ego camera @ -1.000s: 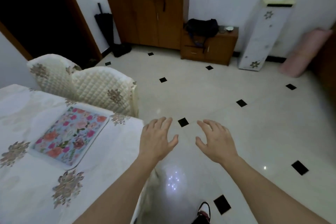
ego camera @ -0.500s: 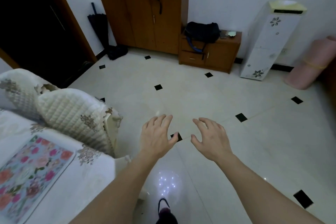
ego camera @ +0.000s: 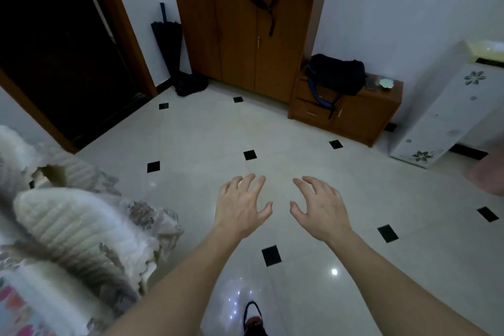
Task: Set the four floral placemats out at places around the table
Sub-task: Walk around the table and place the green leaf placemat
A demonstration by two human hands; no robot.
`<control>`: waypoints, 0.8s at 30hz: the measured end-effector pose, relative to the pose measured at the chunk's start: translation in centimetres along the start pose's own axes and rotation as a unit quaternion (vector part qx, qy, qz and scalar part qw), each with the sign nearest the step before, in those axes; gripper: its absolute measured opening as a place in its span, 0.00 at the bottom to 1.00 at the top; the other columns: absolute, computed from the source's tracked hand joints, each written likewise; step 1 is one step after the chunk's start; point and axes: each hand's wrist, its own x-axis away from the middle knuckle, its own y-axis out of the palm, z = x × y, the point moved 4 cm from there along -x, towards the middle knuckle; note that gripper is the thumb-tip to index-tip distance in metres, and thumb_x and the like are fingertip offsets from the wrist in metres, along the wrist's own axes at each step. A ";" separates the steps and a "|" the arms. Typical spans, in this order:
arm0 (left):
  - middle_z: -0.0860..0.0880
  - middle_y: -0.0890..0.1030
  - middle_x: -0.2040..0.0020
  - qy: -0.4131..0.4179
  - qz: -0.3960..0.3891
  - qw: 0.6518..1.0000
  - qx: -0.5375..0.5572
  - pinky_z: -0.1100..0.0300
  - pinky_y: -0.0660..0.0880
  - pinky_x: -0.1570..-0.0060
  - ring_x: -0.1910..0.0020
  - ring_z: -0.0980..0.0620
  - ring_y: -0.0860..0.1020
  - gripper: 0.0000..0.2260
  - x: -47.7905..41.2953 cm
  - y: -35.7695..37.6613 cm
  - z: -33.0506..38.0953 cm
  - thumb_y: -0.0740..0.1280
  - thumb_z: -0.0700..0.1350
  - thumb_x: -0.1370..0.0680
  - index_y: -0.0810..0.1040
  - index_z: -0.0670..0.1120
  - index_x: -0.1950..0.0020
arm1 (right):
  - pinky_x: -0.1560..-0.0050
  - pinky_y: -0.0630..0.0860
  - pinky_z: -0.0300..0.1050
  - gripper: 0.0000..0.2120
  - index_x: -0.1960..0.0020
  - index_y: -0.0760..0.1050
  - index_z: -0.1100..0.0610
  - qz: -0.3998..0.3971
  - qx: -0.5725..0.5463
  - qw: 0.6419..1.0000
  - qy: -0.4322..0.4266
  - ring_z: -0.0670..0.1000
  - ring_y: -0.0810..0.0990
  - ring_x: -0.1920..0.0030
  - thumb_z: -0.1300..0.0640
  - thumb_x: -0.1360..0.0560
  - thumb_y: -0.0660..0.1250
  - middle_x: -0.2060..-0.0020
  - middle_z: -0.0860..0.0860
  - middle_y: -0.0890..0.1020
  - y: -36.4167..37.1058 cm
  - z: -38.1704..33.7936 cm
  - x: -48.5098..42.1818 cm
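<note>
Sliding away behind the left hand [ego camera: 240,207] to the frame's lower-left corner, one floral placemat [ego camera: 13,308] is lying placed; both hands, right hand [ego camera: 317,210] included, are hovering spread and empty, suggesting walking onward.

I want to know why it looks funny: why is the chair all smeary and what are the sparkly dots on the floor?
Head view: the quilted chair cover and placemat corner at the left edge are streaked by motion blur; the left hand and right hand look sharper. The dots on the glossy floor are reflected light. The room is dim, and the wide lens bends the edges.
</note>
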 end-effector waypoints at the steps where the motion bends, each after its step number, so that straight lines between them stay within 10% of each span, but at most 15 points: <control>1: 0.51 0.74 0.30 -0.002 -0.001 1.000 -0.004 0.49 0.70 0.37 0.33 0.46 0.73 0.29 -1.8 0.0 -0.8 0.57 0.65 0.26 0.68 0.53 0.28 | 0.33 0.68 0.54 0.27 0.28 0.70 0.49 0.000 0.004 1.000 0.000 0.53 0.72 0.31 0.41 0.25 0.63 0.31 0.52 0.75 0.1 -0.1 -2.2; 24: 0.53 0.71 0.27 -0.206 0.015 0.978 -0.034 0.50 0.68 0.35 0.31 0.48 0.70 0.30 -35.5 1.4 -23.8 0.55 0.65 0.24 0.65 0.55 0.25 | 0.33 0.68 0.55 0.27 0.28 0.70 0.48 -0.044 -0.028 0.982 -0.179 0.54 0.74 0.33 0.39 0.25 0.60 0.32 0.51 0.76 8.9 -8.3 -49.4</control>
